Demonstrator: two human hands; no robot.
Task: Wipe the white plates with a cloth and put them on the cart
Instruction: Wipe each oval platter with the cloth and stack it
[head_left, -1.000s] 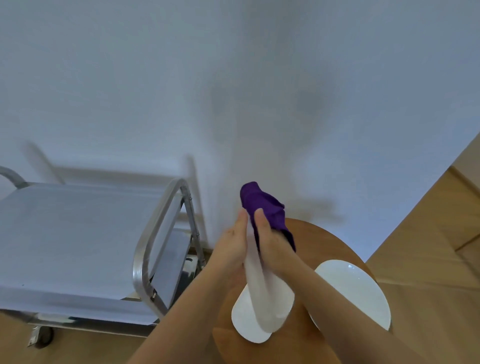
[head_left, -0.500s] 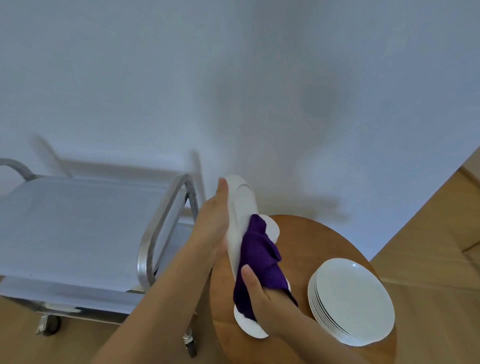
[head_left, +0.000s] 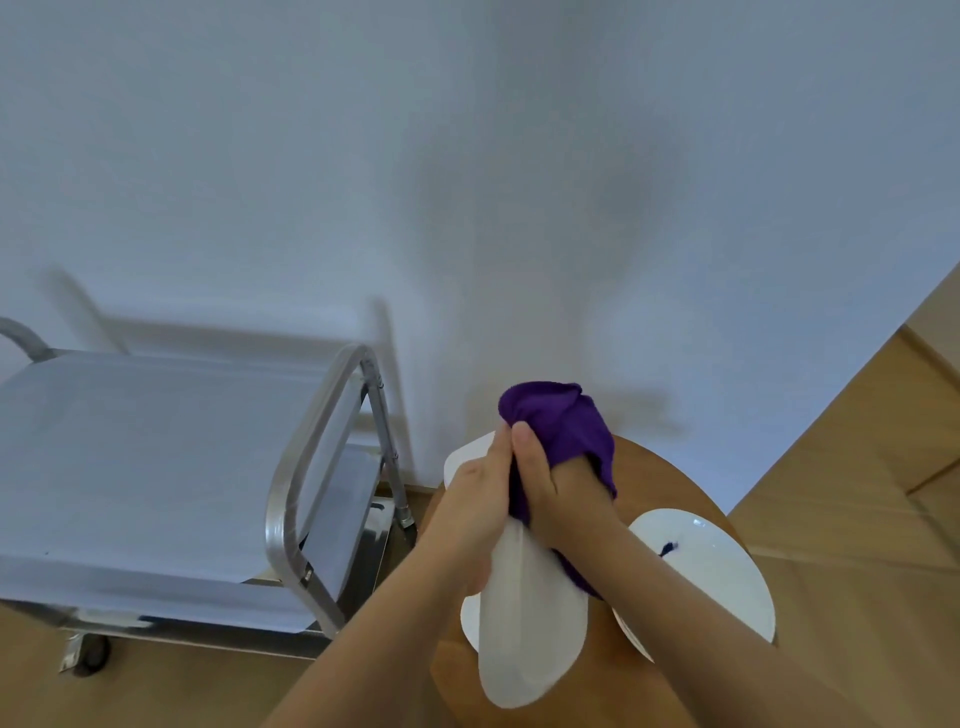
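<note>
At lower centre, the left hand (head_left: 475, 506) is holding a white plate (head_left: 524, 631) on edge while the right hand (head_left: 550, 493) is pressing a purple cloth (head_left: 563, 421) against it.

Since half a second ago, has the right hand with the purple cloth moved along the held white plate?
Yes. The right hand with the purple cloth slid up the held white plate, away from the round wooden table, toward the wall.
</note>
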